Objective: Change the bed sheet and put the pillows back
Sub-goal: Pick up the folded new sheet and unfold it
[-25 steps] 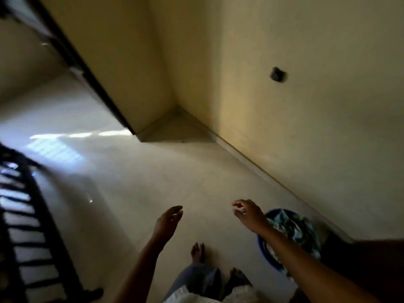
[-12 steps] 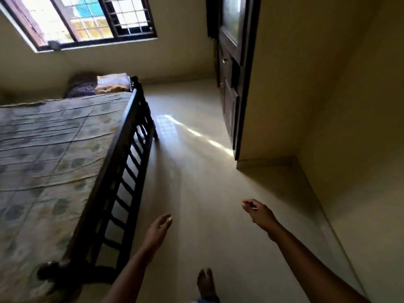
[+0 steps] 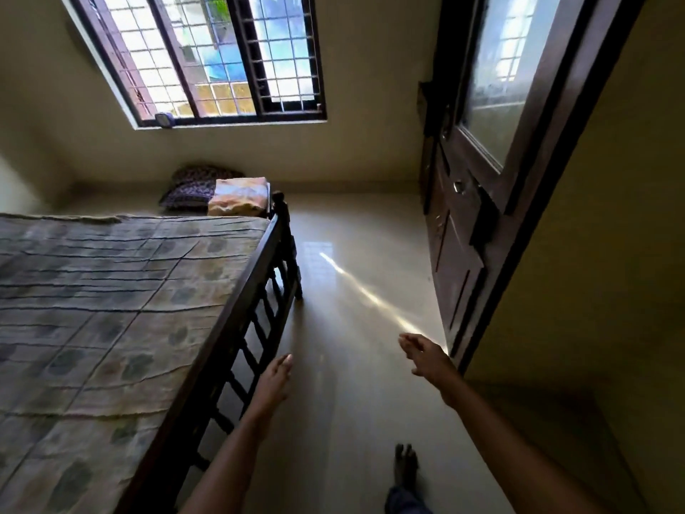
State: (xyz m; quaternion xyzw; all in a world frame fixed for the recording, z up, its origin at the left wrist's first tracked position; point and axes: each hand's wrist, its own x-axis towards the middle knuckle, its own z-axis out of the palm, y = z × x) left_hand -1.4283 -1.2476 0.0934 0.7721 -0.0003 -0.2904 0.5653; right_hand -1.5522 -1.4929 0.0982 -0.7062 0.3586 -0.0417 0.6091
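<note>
Bed sheet (image 3: 111,309) lies flat — long axis pointing toward the far pillows (image 3: 189,196).

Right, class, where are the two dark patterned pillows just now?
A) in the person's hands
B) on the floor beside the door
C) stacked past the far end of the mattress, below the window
C: the pillows lie stacked under the window, beside a folded cloth; the left hand and right hand hold nothing.
</note>
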